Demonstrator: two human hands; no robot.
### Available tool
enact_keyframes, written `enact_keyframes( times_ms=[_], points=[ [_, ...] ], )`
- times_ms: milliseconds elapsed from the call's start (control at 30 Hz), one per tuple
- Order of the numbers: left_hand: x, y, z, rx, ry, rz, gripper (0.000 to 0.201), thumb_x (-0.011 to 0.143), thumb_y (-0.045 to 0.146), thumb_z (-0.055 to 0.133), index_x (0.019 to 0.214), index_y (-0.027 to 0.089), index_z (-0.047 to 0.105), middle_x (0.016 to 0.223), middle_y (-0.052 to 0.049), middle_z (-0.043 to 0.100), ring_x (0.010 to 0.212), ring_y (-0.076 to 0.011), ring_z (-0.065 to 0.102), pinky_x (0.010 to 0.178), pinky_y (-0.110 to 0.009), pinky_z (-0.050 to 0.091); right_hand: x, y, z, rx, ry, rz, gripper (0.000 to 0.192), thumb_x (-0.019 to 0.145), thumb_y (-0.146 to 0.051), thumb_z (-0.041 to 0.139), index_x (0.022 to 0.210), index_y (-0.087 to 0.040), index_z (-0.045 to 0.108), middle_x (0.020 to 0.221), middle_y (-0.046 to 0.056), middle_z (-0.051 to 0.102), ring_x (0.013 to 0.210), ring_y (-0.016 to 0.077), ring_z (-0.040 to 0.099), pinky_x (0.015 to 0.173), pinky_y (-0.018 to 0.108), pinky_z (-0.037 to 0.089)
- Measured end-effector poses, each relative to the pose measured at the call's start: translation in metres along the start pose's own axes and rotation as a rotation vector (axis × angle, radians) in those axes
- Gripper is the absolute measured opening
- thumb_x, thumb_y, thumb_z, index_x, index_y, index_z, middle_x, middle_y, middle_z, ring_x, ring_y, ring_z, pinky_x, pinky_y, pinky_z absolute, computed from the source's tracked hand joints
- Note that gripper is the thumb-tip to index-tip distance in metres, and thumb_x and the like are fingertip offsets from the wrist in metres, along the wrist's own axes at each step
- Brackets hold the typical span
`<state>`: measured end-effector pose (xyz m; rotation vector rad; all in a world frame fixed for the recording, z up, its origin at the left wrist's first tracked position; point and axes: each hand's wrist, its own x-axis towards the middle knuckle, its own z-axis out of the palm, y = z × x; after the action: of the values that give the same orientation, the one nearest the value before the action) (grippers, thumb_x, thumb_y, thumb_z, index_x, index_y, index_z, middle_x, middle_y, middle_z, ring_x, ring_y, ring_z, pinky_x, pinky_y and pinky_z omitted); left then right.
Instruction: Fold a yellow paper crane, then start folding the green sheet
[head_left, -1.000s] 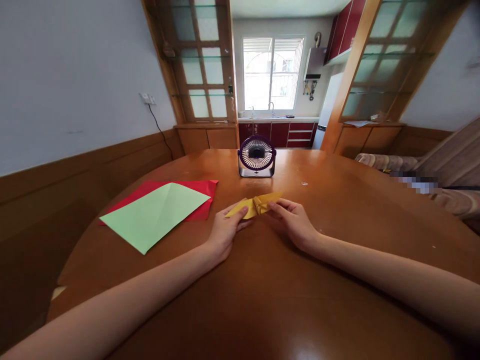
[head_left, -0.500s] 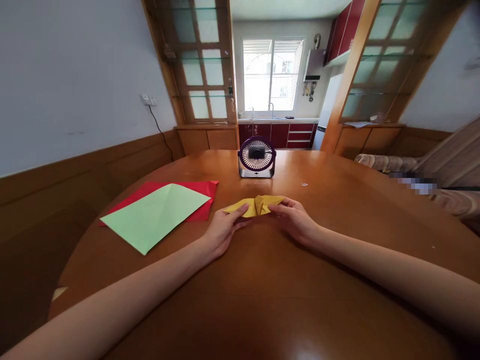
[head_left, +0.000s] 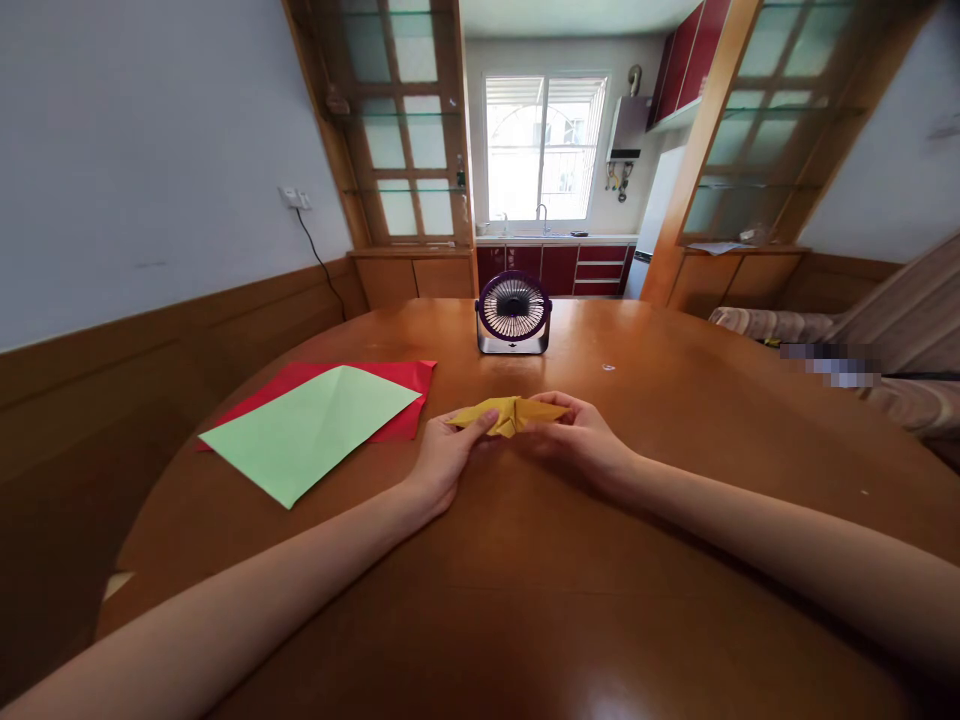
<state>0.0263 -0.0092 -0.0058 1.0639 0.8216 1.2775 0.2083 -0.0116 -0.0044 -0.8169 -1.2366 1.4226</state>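
2 hands share a piece of yellow paper (head_left: pixel 510 412) over the middle of the brown table (head_left: pixel 525 600), in front of a small fan (head_left: pixel 514 310). The left hand (head_left: pixel 442 460) grips its left part, thumb pressed on the front; the right hand (head_left: pixel 596 440) grasps the other end, most of its fingers behind the paper. Folding here looks well advanced: 2 pointed ends and a raised, pleated centre are already formed. Whether more folds are left, I cannot tell. The green sheet (head_left: pixel 315 430), lying over red paper (head_left: pixel 405 428) to the left, is spread flat with a faint crease; neither appears folded into a shape.
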Motion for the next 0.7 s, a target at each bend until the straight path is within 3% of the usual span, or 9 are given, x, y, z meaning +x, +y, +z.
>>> enact_keyframes(
  times_ms=[200,367,533,700],
  points=[
    [-0.001,0.002,-0.004,0.340,0.008,0.217,0.028,0.075,0.037,0.073,0.092,0.015,0.074,0.099,-0.008,0.074,0.090,-0.0242,0.069,0.078,-0.034,0.054,-0.004,-0.007,-0.001,-0.165,0.037,0.050,0.034,0.063,-0.026,0.080,0.093,-0.017,0.067,0.084,0.004,0.070,0.069,0.0145,0.063,0.063,0.027,0.047],
    [-0.001,0.008,-0.008,0.613,0.017,0.418,0.020,0.082,0.035,0.067,0.091,0.019,0.075,0.093,-0.004,0.075,0.085,-0.0205,0.070,0.074,-0.029,0.054,0.002,-0.015,-0.005,-0.075,-0.167,0.161,0.029,0.065,-0.028,0.081,0.088,-0.014,0.073,0.082,0.006,0.072,0.072,0.0160,0.065,0.074,0.032,0.050],
    [-0.005,0.009,-0.009,0.763,-0.051,0.566,0.020,0.089,0.034,0.060,0.098,0.022,0.073,0.101,-0.002,0.074,0.090,-0.0178,0.070,0.078,-0.028,0.056,0.000,-0.018,-0.004,-0.098,-0.277,0.192,0.028,0.071,-0.030,0.078,0.094,-0.015,0.073,0.089,0.006,0.072,0.085,0.0181,0.066,0.088,0.036,0.048],
    [-0.005,0.005,-0.015,0.953,-0.140,0.892,0.020,0.089,0.028,0.061,0.106,0.023,0.070,0.099,-0.003,0.074,0.086,-0.0174,0.070,0.078,-0.031,0.056,-0.008,-0.025,0.004,-0.103,-0.433,0.226,0.032,0.077,-0.032,0.073,0.104,-0.015,0.071,0.097,0.008,0.072,0.087,0.0181,0.067,0.088,0.035,0.048]
  ],
)
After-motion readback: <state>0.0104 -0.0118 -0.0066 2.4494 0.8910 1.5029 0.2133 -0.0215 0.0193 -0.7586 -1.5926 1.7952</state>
